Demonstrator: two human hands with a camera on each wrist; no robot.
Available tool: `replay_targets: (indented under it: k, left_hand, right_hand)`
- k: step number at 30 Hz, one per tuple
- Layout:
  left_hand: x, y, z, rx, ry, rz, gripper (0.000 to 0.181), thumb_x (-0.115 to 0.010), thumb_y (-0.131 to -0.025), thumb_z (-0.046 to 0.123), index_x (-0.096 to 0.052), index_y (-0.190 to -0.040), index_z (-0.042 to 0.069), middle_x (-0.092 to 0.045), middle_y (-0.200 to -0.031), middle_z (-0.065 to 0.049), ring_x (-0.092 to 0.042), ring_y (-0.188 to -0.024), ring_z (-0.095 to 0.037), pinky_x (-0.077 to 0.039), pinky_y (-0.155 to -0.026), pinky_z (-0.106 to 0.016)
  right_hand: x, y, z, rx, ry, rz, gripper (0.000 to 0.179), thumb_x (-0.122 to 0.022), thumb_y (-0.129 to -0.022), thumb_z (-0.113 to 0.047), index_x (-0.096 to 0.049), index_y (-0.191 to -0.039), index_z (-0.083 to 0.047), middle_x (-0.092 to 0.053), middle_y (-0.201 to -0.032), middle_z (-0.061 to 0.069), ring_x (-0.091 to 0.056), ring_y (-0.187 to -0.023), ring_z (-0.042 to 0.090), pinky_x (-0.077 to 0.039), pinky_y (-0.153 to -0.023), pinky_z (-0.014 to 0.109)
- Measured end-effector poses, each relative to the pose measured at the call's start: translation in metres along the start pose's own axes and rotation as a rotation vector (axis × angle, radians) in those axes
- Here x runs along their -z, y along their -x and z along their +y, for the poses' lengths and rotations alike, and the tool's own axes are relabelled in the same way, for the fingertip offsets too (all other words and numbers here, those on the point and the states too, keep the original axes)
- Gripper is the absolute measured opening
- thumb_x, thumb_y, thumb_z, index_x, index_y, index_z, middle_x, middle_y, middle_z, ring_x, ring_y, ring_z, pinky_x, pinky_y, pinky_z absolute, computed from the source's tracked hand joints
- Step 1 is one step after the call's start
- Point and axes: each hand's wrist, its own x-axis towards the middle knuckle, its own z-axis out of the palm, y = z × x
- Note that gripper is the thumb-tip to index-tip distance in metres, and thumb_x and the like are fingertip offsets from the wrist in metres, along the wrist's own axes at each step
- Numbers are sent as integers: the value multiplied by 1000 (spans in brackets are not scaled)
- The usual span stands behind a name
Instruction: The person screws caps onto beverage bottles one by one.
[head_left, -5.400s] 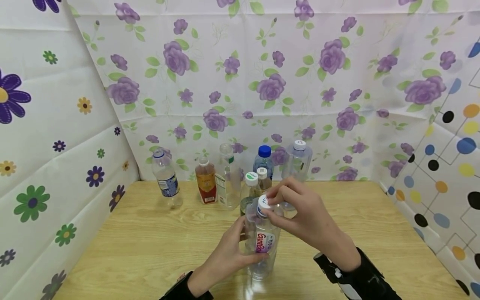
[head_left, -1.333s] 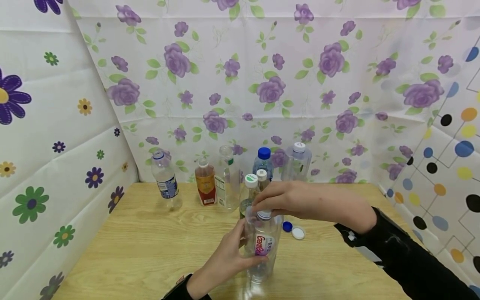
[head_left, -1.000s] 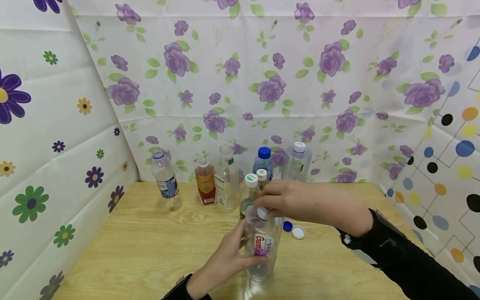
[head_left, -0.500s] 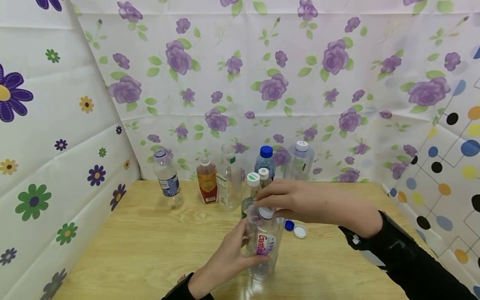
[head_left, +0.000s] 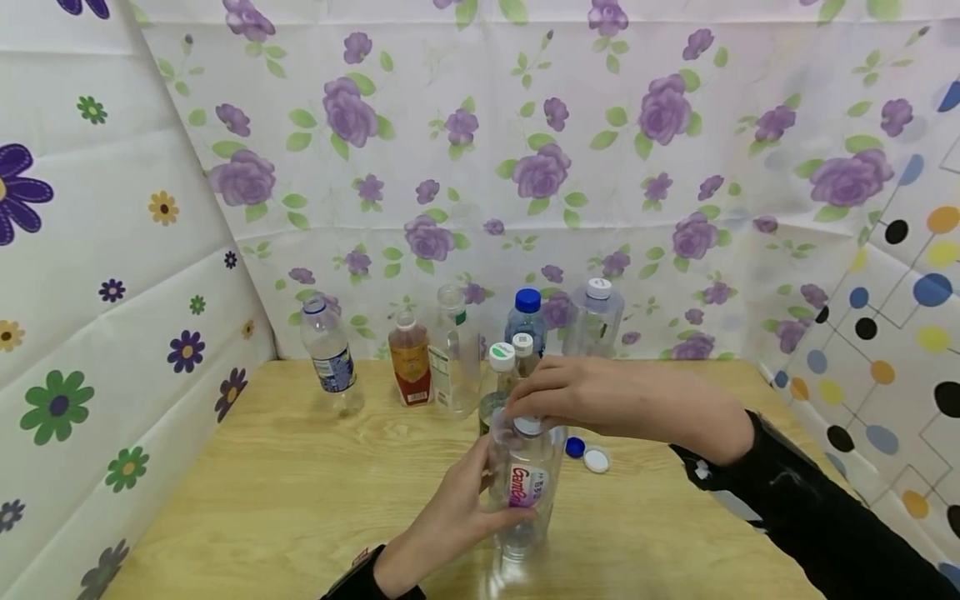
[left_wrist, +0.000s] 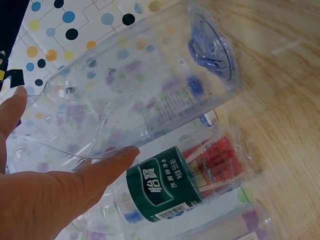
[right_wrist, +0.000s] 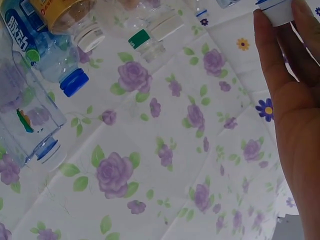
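Observation:
In the head view my left hand [head_left: 457, 512] grips a clear plastic bottle [head_left: 517, 533] with a pink and white label, upright on the table. My right hand [head_left: 607, 398] reaches over its top, fingers around the white cap [head_left: 528, 426]; the hand partly hides the cap. The right wrist view shows the fingers and thumb pinching this white cap [right_wrist: 277, 12]. In the left wrist view, the thumb and a finger lie along the clear bottle [left_wrist: 140, 90]. Whether the cap sits loose or tight cannot be seen.
Behind stand a blue-rimmed capless bottle [head_left: 332, 367], an amber drink bottle [head_left: 410, 367], a tall clear bottle [head_left: 453, 367], a green-and-white-capped bottle [head_left: 498, 375], a blue-capped bottle [head_left: 527, 317] and others. A blue cap [head_left: 575, 447] and a white cap [head_left: 596, 459] lie on the table.
Since the earliest frame my right hand has turned and its wrist swung right, fingers still at the cap. The two loose caps now show. Lately only slight finger and bottle shifts appear.

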Motion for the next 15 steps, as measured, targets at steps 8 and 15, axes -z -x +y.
replay_targets:
  k: [8, 15]
  left_hand:
    - [-1, 2, -2, -2, 9, 9, 88, -83, -86, 29, -30, -156, 20, -55, -143, 1, -54, -133, -25, -52, -107, -40]
    - [1, 1, -2, 12, 19, -7, 89, -82, -87, 29, -28, -157, 21, -53, -145, 0, -52, -135, -26, -50, -109, -42]
  right_hand:
    - [-2, -4, -8, -55, 94, -3, 31, -71, -97, -17, -65, -127, -11, -61, -111, 1, -57, -96, 12, -55, -76, 19]
    - [-3, -1, -11, -78, 114, 11, 32, -69, -98, -19, -66, -129, -14, -61, -115, 0, -60, -103, 12, -56, -81, 20]
